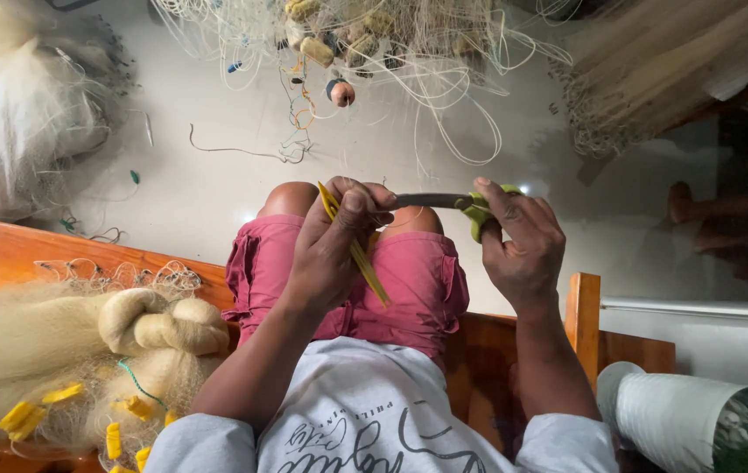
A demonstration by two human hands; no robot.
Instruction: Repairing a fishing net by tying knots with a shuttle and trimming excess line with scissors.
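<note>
My left hand (332,241) is closed around a thin yellow netting needle (365,263), which slants down across my pink shorts (409,280). My right hand (523,241) grips scissors with green handles (481,213); their dark blades (426,201) point left and meet the fingertips of my left hand. Fine pale line runs from the hands up toward the tangle of netting (374,44) on the floor ahead. Both hands hover above my knees.
A heap of pale fishing net with yellow floats (85,350) lies on the wooden bench (6,254) at my left. More net, cords and floats (339,92) spread over the light floor. A white ribbed pot (671,416) stands at lower right beside a wooden post (584,311).
</note>
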